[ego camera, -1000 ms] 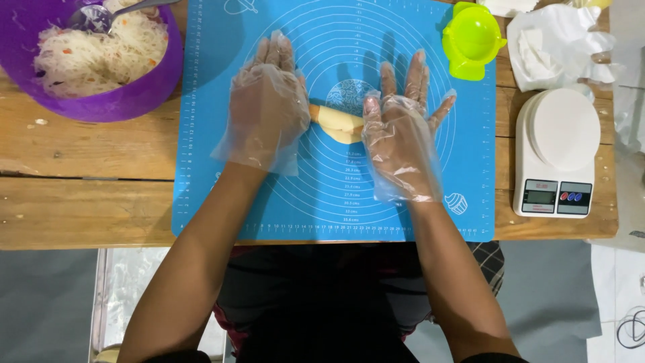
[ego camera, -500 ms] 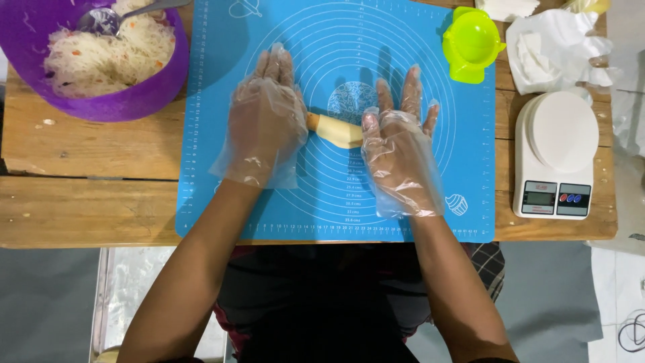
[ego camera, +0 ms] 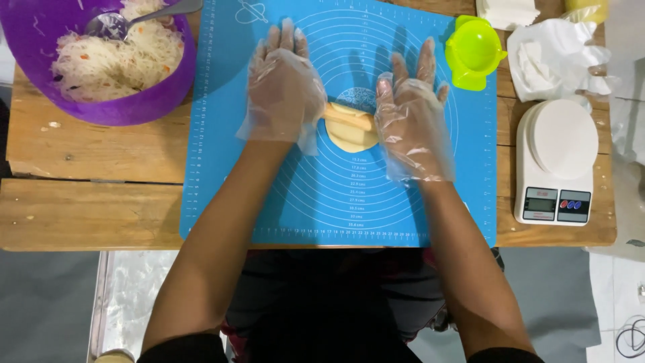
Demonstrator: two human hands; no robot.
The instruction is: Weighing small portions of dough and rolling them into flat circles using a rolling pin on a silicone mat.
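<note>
Both my hands wear clear plastic gloves and lie flat, fingers stretched, on the two ends of a small wooden rolling pin (ego camera: 349, 119). My left hand (ego camera: 282, 87) covers its left end and my right hand (ego camera: 411, 117) covers its right end. Under the pin lies a pale, round, flattened piece of dough (ego camera: 353, 139). The dough rests at the middle of a blue silicone mat (ego camera: 336, 202) printed with rings. The pin's ends are hidden beneath my palms.
A purple bowl (ego camera: 144, 107) of shredded noodle filling with a spoon (ego camera: 121, 23) stands far left. A green dumpling press (ego camera: 474, 50), crumpled white paper (ego camera: 551, 54) and a white kitchen scale (ego camera: 556, 168) stacked with round wrappers sit on the right of the wooden table (ego camera: 87, 195).
My hands have pushed the pin a little away from me across the dough. More of the flattened disc now shows on the near side.
</note>
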